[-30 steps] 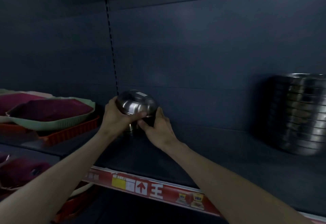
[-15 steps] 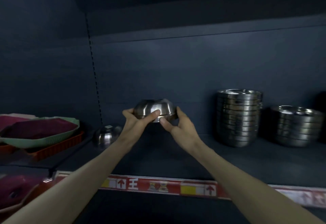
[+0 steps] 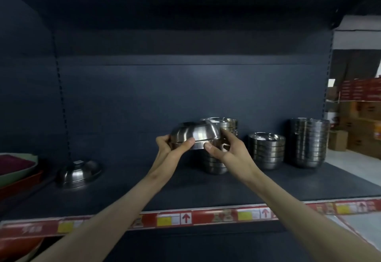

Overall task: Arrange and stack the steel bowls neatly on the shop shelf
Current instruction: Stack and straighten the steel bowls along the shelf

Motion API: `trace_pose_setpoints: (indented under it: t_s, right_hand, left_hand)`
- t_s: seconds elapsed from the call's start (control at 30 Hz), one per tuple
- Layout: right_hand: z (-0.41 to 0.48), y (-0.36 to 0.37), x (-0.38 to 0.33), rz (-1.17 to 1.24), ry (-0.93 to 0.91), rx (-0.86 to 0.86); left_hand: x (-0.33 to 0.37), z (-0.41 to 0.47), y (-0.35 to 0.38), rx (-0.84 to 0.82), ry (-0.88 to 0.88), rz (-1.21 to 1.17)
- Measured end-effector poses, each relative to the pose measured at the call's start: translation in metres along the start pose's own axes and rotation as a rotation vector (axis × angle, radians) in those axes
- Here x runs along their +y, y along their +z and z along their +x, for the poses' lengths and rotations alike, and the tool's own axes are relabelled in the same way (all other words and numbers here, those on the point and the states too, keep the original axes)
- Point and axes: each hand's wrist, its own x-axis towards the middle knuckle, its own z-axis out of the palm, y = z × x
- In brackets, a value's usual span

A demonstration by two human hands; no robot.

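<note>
Left hand [image 3: 169, 152] and right hand [image 3: 226, 151] grip an upturned shiny steel bowl [image 3: 194, 136] between them, above the dark shelf [image 3: 185, 187].

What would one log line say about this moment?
hands: left hand and right hand both hold steel bowl | where: in front of left stack | left to do: upside-down bowl lying on shelf

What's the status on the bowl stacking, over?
Left hand, right hand: both gripping steel bowl. Bowl in air, near top of left stack. Nothing blocking.
</note>
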Motion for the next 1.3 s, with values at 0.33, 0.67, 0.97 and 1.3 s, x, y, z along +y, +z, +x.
trace_pose_setpoints:
  t_s: [0.33, 0.67, 0.97, 1.3]
  right_hand:
    - [-0.023, -0.047, 0.001, -0.022, -0.010, 0.030]
    - [-0.033, -0.061, 0.000, -0.034, -0.028, 0.026]
    - [-0.033, -0.081, -0.009, -0.061, 0.000, 0.075]
    - [-0.020, -0.108, -0.046, 0.302, 0.388, 0.007]
  left_hand:
    - [0.014, -0.022, 0.041, -0.060, 0.010, -0.038]
    - [0.024, -0.031, 0.046, -0.097, 0.041, -0.025]
    - [0.035, -0.046, 0.038, -0.168, 0.136, 0.045]
    - [0.033, -0.054, 0.042, -0.252, 0.470, 0.587]
